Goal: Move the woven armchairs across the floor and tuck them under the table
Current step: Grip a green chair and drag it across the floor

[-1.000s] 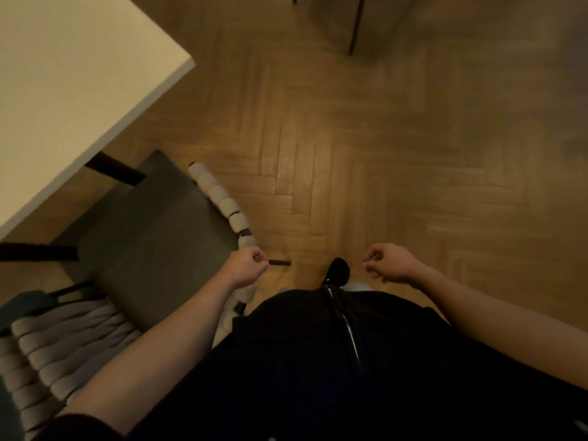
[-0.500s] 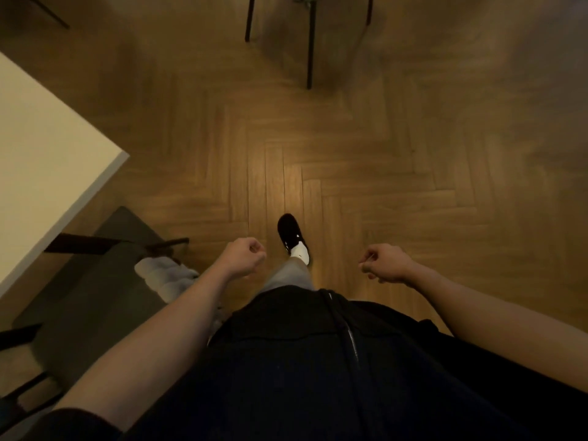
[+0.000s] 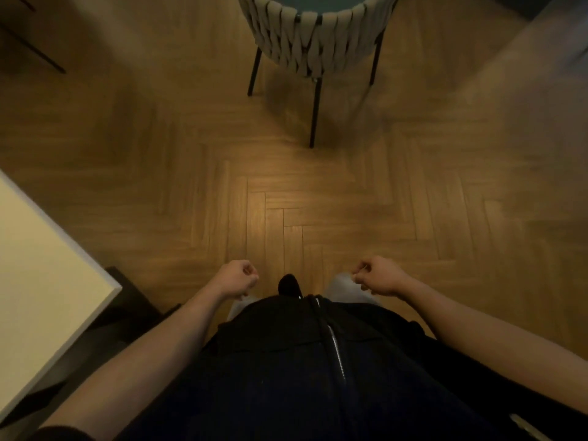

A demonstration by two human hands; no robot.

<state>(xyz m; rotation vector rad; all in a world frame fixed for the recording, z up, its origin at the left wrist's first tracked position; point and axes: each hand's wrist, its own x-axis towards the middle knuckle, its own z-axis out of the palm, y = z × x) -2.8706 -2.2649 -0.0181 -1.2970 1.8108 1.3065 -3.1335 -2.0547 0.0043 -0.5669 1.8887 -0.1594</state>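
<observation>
Floor (image 3: 318, 202): wood parquet in herringbone pattern, warm brown, smooth, soft satin sheen at centre. Far armchair (image 3: 315, 36): back of thick pale woven straps, cloth-like, matt, coarse weave; thin black legs, metal by look, matt. Table (image 3: 47, 265) at near left: pale cream top, smooth, matt, sharp edge. Dark seat (image 3: 127, 316) just beside table corner: matt, material unclear. Person's top (image 3: 286, 377): dark cloth, matt, with shiny metal zip. Trousers: light grey cloth. Shoe (image 3: 289, 284): black, matt.
</observation>
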